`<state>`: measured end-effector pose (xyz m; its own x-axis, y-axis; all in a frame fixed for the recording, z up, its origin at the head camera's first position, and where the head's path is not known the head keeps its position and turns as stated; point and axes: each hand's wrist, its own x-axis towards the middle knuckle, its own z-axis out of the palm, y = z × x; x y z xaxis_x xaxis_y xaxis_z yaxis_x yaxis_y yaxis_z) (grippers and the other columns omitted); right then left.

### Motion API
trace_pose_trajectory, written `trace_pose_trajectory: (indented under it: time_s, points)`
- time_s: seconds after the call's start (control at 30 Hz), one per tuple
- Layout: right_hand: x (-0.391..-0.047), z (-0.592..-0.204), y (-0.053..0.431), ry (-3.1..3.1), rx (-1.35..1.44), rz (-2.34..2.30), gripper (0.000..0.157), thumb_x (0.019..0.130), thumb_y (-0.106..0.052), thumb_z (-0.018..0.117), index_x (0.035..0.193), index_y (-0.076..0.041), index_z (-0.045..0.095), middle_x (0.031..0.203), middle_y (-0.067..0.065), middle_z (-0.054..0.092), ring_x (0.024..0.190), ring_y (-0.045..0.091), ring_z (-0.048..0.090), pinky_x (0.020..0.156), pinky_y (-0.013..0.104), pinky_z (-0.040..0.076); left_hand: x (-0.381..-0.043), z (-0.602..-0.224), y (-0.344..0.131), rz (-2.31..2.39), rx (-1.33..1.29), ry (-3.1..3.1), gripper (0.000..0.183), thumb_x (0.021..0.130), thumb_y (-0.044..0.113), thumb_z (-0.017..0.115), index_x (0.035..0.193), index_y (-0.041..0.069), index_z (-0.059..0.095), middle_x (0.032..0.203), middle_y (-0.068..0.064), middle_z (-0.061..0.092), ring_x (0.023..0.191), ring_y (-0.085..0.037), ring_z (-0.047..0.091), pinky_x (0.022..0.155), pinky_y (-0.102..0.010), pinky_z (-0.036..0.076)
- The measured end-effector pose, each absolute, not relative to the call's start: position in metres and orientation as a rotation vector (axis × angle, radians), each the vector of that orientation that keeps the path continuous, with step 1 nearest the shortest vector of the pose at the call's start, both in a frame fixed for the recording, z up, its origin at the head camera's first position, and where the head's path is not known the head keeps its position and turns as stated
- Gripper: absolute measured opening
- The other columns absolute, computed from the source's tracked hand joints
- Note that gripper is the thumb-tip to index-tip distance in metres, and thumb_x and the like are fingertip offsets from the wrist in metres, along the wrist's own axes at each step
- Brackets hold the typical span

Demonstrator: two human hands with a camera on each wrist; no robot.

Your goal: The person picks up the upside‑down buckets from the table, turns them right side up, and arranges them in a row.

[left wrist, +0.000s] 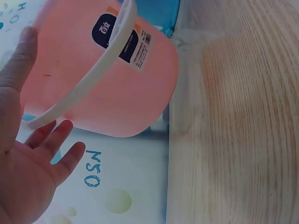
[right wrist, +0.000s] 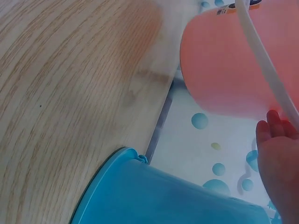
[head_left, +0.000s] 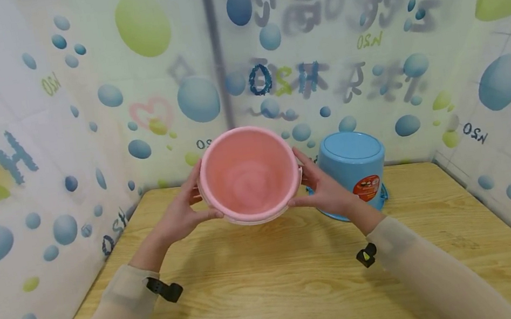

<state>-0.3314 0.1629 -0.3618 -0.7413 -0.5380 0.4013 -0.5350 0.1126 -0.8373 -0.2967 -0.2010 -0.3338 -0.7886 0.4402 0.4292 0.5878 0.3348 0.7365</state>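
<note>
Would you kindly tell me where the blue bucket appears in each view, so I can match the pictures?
Head: the blue bucket stands upside down, right of centre.
Left wrist: only a part shows, at the top edge, just right of centre.
Right wrist: along the bottom, cut off by the lower edge.
Shared landmark: the pink bucket, in all three views.

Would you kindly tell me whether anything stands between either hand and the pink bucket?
Nothing visible does: the left hand and right hand hold the pink bucket; the blue bucket stands further right.
</note>
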Motion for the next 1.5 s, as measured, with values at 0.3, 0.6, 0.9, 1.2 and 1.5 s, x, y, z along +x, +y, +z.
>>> trace_pose_trajectory:
  time_s: [0.3,0.6,0.9,1.2,1.5]
  points:
    - [-0.333,-0.362,0.164,2.298,-1.106,-1.796,0.098,0.096,-0.010,0.071,0.163,-0.040,0.006,0.164,0.013,0.036,0.146,0.040,0.041,0.116,0.060,0.036,-0.319,-0.348,-0.206,-1.537,-0.921,-2.425,0.110,0.085,0.009,0.083,0.165,0.032,0.011,0.170,0.002,0.019,0.144,-0.043,0.043,0.106,-0.061,0.047]
    - [-0.336,-0.360,0.161,2.295,-0.992,-1.831,0.087,0.099,-0.016,0.067,0.164,-0.035,0.012,0.163,0.010,0.038,0.145,0.036,0.044,0.109,0.036,0.049,-0.322,-0.351,-0.211,-1.503,-0.738,-2.517,0.081,0.100,0.036,0.066,0.160,0.049,0.012,0.169,0.009,0.022,0.141,-0.034,0.049,0.106,-0.054,0.050]
    - [-0.338,-0.359,0.159,2.362,-0.920,-1.853,0.071,0.105,-0.027,0.058,0.162,-0.040,0.019,0.166,0.000,0.034,0.149,0.026,0.040,0.113,0.040,0.045,-0.324,-0.356,-0.206,-1.577,-0.690,-2.453,0.067,0.107,0.034,0.054,0.163,0.036,0.019,0.169,0.006,0.025,0.148,-0.030,0.041,0.103,-0.046,0.053]
    - [-0.341,-0.366,0.153,2.393,-0.867,-1.840,0.067,0.107,-0.033,0.053,0.163,-0.036,0.016,0.170,-0.004,0.021,0.155,0.023,0.026,0.120,0.047,0.035,-0.323,-0.357,-0.202,-1.645,-0.564,-2.473,0.063,0.105,0.045,0.052,0.161,0.042,0.021,0.167,0.001,0.031,0.142,-0.031,0.048,0.103,-0.055,0.052]
    - [-0.342,-0.370,0.143,2.414,-0.688,-1.893,0.062,0.106,-0.043,0.051,0.162,-0.038,0.022,0.157,0.014,0.045,0.141,0.029,0.047,0.116,0.050,0.040,-0.325,-0.365,-0.205,-1.659,-0.536,-2.476,0.063,0.105,0.048,0.051,0.161,0.043,0.022,0.161,-0.007,0.042,0.134,-0.031,0.056,0.103,-0.054,0.052]
